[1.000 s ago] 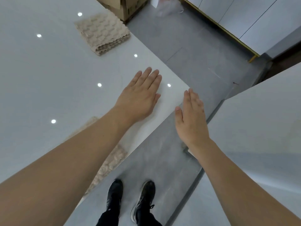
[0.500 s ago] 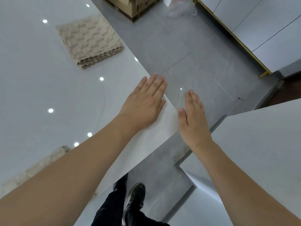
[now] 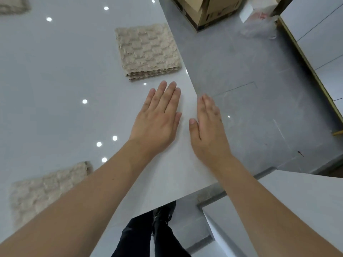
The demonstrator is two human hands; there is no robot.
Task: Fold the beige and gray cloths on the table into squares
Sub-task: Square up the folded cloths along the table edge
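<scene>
A beige cloth (image 3: pixel 148 51), folded into a thick square, lies near the right edge of the white table (image 3: pixel 55 80). A second beige cloth (image 3: pixel 42 190) lies at the lower left, partly under my left forearm. A corner of another beige cloth (image 3: pixel 13 4) shows at the top left. My left hand (image 3: pixel 157 121) is flat and empty over the table, just below the folded square. Beside it, my right hand (image 3: pixel 209 128) hangs flat and empty at the table's right edge. I see no gray cloth.
The table's corner (image 3: pixel 213 180) lies under my right forearm. A cardboard box (image 3: pixel 207 10) and a plastic bag (image 3: pixel 259 23) sit on the gray floor beyond. White cabinets (image 3: pixel 319 39) line the right; another white surface (image 3: pixel 297 201) is at lower right.
The view has swung left and forward, so the folded cloth now sits close above my left hand. Both hands stay flat and empty and have moved nearer each other over the table corner.
</scene>
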